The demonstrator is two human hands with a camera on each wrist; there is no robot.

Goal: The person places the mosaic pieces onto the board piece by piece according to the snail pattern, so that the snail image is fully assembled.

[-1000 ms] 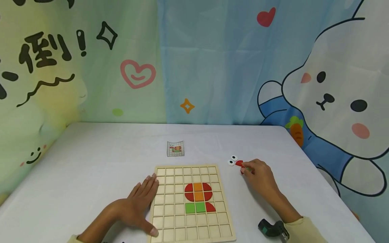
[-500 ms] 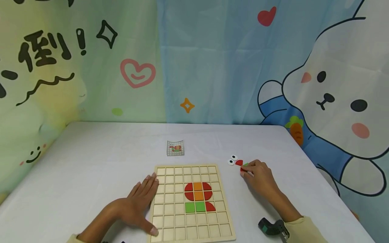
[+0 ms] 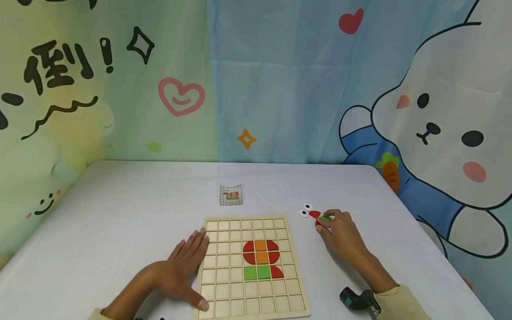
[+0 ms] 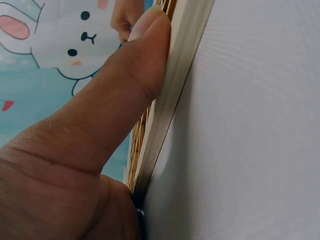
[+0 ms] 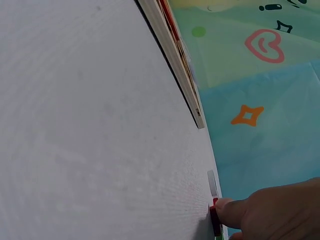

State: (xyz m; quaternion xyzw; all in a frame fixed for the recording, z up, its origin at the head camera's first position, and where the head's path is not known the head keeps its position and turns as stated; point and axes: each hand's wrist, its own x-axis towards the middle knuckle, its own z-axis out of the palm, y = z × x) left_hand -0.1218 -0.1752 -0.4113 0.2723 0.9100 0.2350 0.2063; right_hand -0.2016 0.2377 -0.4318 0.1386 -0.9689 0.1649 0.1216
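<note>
My left hand [image 3: 178, 271] lies spread along the left side of a wooden grid board [image 3: 224, 284], its thumb and fingertips on the edge. On the board sit red quarter-round tiles [image 3: 274, 258], orange square tiles [image 3: 262, 258] and green square tiles [image 3: 250, 274]. To the right of the board, my right hand [image 3: 342, 233] pinches a small red tile [image 5: 215, 220] with thumb and finger just over the cloth. A green tile [image 3: 326, 218] shows between these fingers, partly covered. Another red piece [image 3: 314, 214] and two round eye pieces [image 3: 306, 210] lie beside the fingertips.
A small picture card [image 3: 230, 195] stands behind the board on the white-covered table [image 3: 140, 209]. A dark wrist device [image 3: 356, 301] sits by the right sleeve. A printed cloth backdrop [image 3: 272, 89] hangs behind the table.
My right index finger has shifted slightly right and away from the thumb, showing more of the green tile between them. The left hand and the board have stayed still.
</note>
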